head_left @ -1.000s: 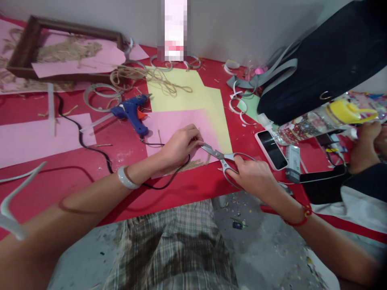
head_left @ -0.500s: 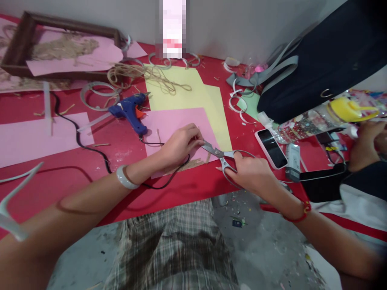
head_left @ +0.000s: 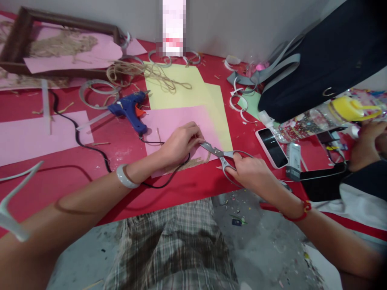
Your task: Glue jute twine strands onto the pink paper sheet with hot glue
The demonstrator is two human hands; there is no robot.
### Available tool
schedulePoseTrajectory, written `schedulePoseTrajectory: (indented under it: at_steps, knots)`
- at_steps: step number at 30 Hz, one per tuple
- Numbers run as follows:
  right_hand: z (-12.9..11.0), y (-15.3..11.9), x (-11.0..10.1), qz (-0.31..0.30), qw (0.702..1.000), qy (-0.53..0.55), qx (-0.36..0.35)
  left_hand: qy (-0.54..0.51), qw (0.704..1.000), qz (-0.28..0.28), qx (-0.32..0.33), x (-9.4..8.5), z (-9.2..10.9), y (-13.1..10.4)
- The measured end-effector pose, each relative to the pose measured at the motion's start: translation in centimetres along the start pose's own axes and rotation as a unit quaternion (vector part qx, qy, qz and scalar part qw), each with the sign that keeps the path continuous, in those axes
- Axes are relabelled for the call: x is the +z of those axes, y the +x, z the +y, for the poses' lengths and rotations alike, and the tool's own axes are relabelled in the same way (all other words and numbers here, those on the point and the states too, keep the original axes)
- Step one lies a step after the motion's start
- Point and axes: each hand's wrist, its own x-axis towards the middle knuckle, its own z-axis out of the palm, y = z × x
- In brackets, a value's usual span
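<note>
My right hand [head_left: 250, 171] is closed around the handles of grey metal scissors [head_left: 218, 152], whose blades point left. The blade tips reach the fingertips of my left hand [head_left: 183, 143], which are pinched together; what they hold is too small to make out. Both hands are over a pink sheet [head_left: 169, 117] near the table's front edge. Twine pieces [head_left: 195, 162] lie along the sheet's lower part. A black cord passes by my left wrist. The blue glue gun [head_left: 130, 112] rests left of the pink sheet.
Behind are yellow paper [head_left: 181, 74], a twine bundle [head_left: 127, 72] and a brown frame [head_left: 72, 20]. At right are a phone [head_left: 271, 148], a bottle [head_left: 311, 123], a dark bag [head_left: 326, 60] and another person's hand [head_left: 365, 143]. White tape rings [head_left: 238, 102] lie near the bag.
The scissors' handles look slightly closer together. Otherwise both hands stay in nearly the same place, with only a slight shift of the view.
</note>
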Motion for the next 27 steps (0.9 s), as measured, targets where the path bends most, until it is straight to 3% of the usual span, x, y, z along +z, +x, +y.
schedulePoseTrajectory:
  at_steps: [8,13,19,27]
  knots:
    - [-0.1,0.0,0.0,0.047,0.998,-0.018,0.03,0.011,1.0,0.0,0.021,0.2,-0.1,0.0]
    - [0.0,0.2,-0.7,0.069,0.997,-0.039,0.026,0.084,0.995,-0.013,0.06,0.3,0.0,0.0]
    - [-0.1,0.6,-1.6,-0.01,0.999,-0.017,0.048,0.095,0.993,-0.006,0.064,0.4,0.0,0.1]
    - [-0.1,0.8,-1.6,-0.049,0.998,0.007,0.043,0.08,0.995,-0.004,0.053,0.3,0.2,0.0]
